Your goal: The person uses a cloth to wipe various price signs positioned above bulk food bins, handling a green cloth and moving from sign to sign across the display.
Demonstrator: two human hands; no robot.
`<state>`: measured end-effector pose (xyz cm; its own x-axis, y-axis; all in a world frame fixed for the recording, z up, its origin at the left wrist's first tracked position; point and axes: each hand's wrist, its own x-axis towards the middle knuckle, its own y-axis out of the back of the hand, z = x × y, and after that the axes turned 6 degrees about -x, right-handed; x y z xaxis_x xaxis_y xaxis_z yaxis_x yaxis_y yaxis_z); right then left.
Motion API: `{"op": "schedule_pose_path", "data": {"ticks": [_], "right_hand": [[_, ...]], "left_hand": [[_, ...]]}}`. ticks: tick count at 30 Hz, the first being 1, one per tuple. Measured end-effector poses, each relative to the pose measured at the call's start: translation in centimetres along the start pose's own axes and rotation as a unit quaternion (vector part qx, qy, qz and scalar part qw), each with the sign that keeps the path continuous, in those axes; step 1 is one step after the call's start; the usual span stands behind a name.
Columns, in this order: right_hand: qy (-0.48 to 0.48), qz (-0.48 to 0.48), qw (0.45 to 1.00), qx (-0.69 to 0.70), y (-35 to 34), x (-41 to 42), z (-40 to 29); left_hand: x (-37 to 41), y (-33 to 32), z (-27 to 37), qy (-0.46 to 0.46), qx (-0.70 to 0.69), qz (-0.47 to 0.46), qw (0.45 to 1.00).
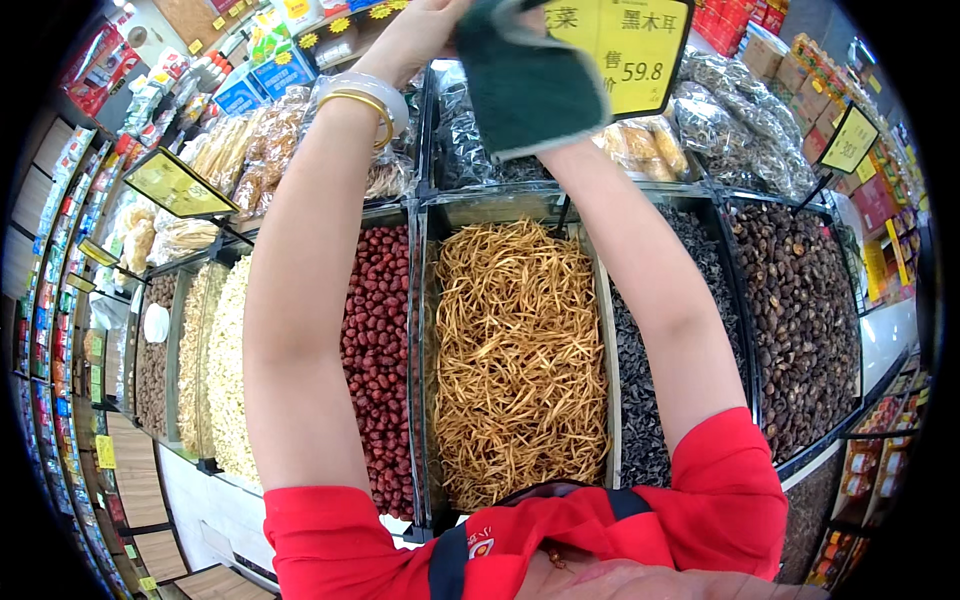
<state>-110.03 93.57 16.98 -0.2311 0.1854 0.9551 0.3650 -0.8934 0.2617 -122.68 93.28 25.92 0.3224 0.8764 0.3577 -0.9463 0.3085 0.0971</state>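
At the top edge, my left hand (431, 26), with a pale bangle (367, 86) and a gold bangle (384, 120) on its wrist, meets the left side of a dark green cloth (536, 90). Its fingertips are hidden. The cloth covers most of my right hand (534, 21), which holds it against a yellow price sign (645, 56) in a black frame. Below the sign, a bin holds golden dried strips, apparently dried lily flowers (521, 360). Dried red jujubes (379, 360) lie to its left, and dried black fungus (641, 390) to its right.
Dried mushrooms (799, 330) fill the far-right bin. Smaller price signs (180, 184) stand on stems at both sides. Bagged dried goods (739, 120) lie behind the bins. Packed shelves (56, 300) line the left, and more shelves (862, 480) the right.
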Motion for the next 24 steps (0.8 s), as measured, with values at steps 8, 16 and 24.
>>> {"op": "schedule_pose_path", "data": {"ticks": [8, 16, 24], "right_hand": [[0.045, -0.078, 0.993, 0.077, -1.4, -4.8, -1.4], [0.094, -0.163, 0.980, 0.061, 0.8, -10.0, -0.3], [0.068, -0.005, 0.991, 0.115, 2.9, 2.6, 2.9]], "left_hand": [[0.1, 3.4, -1.8, 0.122, -0.140, -0.093, 0.978], [-1.8, 1.3, -0.7, -0.021, 0.143, -0.028, 0.989], [-0.3, 1.8, -3.2, -0.096, 0.303, 0.017, 0.948]]}}
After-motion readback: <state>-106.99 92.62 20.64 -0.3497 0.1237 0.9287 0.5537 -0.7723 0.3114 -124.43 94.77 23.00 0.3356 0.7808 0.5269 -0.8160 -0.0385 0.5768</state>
